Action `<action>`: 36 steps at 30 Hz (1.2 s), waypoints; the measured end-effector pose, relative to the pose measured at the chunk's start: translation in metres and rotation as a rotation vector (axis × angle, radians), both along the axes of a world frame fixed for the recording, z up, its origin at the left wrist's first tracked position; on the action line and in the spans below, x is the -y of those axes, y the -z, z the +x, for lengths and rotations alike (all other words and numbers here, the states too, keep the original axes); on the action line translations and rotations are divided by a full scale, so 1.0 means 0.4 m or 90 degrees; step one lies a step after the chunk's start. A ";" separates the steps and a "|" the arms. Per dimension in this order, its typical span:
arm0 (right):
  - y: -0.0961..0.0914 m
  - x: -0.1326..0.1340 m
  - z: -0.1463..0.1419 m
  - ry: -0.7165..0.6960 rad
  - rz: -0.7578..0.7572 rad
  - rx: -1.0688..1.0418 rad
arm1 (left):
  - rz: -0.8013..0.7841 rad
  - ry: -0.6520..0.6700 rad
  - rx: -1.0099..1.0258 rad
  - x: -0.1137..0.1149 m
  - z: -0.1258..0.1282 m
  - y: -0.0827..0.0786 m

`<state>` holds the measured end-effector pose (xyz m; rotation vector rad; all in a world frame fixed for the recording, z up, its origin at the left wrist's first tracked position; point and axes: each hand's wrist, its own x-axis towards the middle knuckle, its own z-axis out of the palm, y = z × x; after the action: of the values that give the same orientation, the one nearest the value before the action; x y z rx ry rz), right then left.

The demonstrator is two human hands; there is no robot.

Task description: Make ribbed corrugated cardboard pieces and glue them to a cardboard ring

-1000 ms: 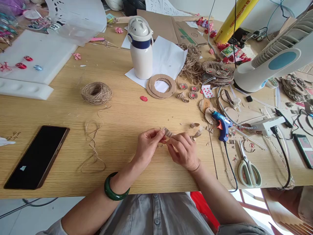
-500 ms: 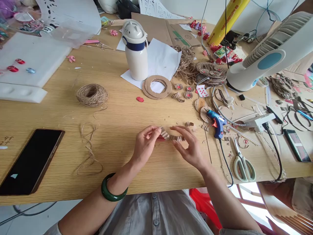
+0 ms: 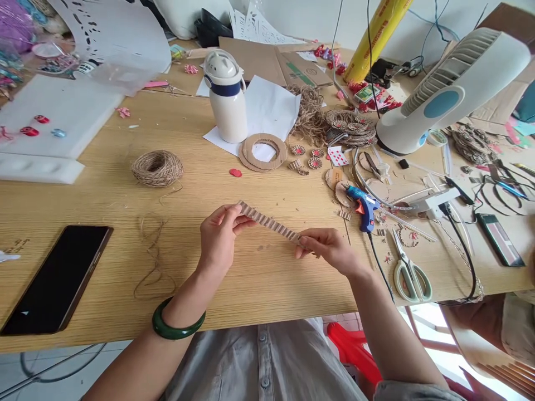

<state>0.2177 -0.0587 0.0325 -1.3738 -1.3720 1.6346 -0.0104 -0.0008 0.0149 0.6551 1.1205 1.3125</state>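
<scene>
One long pale-wood table bears a blue hot glue gun just beside two bare hands: the left hand, green stone bangle at its wrist, and right hand each pinch one end of a pleated brown corrugated-cardboard strip, held between them over the table.

A: Did the pleated cardboard strip show its right end?
B: No, the right hand's fingers covered it.
A: And that purple bundle in the corner?
B: The edge cut it off, and it was too blurred to tell.
A: The phone on the right?
B: Its screen was too small to read.
</scene>
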 end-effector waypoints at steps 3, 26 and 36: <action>0.000 0.005 0.002 0.049 -0.113 -0.083 | -0.023 0.017 0.047 0.006 0.008 0.005; 0.003 0.074 0.054 0.122 0.235 0.367 | 0.248 0.441 -0.545 0.089 0.076 0.033; 0.020 0.279 0.299 0.490 0.313 0.799 | 0.284 0.351 -0.736 0.075 0.085 0.018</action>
<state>0.3372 -0.1702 0.0245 -2.2637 -1.3445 -0.1943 0.0237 -0.0310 0.0076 2.0512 1.3564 0.6279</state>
